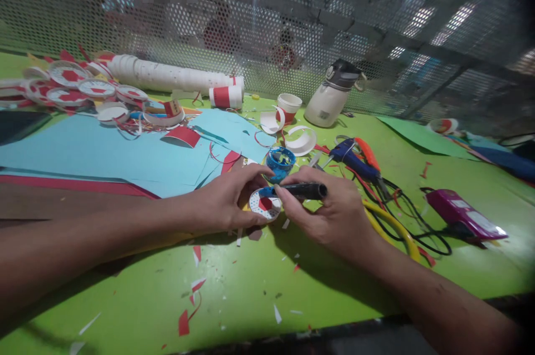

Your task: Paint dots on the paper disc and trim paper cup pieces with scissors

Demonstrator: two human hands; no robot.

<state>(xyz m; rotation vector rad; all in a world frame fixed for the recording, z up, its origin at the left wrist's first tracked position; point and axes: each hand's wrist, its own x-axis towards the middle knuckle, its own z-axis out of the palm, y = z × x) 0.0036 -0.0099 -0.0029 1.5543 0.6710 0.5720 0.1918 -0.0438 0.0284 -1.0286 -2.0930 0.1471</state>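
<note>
My left hand (228, 199) holds a small white paper disc (266, 207) with a red centre and dotted rim, pressing it against the green table (234, 299). My right hand (330, 213) grips a black-handled brush (303, 191) whose blue tip rests on the top edge of the disc. Just behind the disc stands a small open pot of blue paint (280, 162).
Light blue and red paper sheets (104, 151) cover the left side, with several finished red-and-white discs (71, 84) and a stack of paper cups (167, 76) behind. A white bottle (332, 96), glue gun (355, 160), cables (401, 221), a magenta device (463, 213) and paper scraps lie around.
</note>
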